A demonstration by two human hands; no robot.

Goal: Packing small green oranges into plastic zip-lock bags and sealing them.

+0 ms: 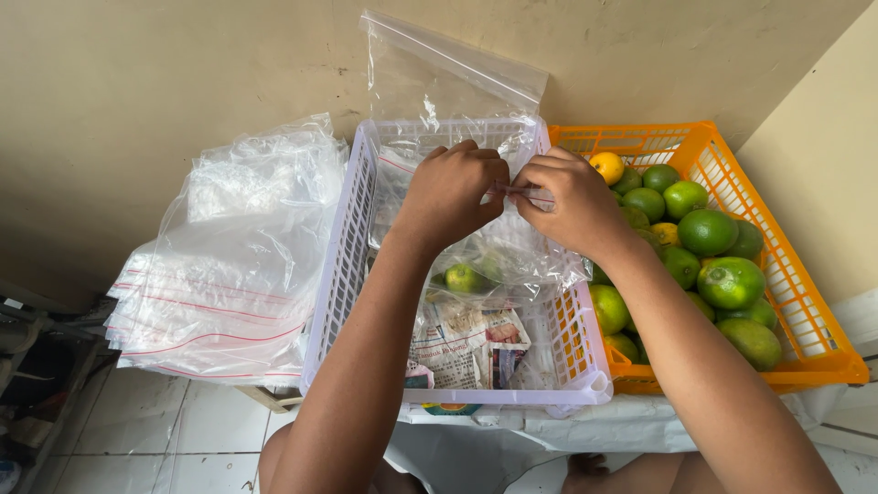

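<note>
Bag pile: a stack of clear zip bags [229, 265] lies at 9 o'clock from the hands, beside the white basket.
Orange basket: the orange plastic basket [814, 329] at 3 o'clock holds green limes [709, 230] and a yellow one.
White basket: the white plastic basket [343, 265] sits below the hands, newspaper [462, 343] on its floor.
Held bag: a clear zip bag [498, 261] with limes inside hangs over the white basket.
Left hand: the left hand [450, 192] has its grip pinched together on the bag's top edge.
Right hand: the right hand [569, 203] is pinched on the same seal, fingertips touching the left's.
</note>
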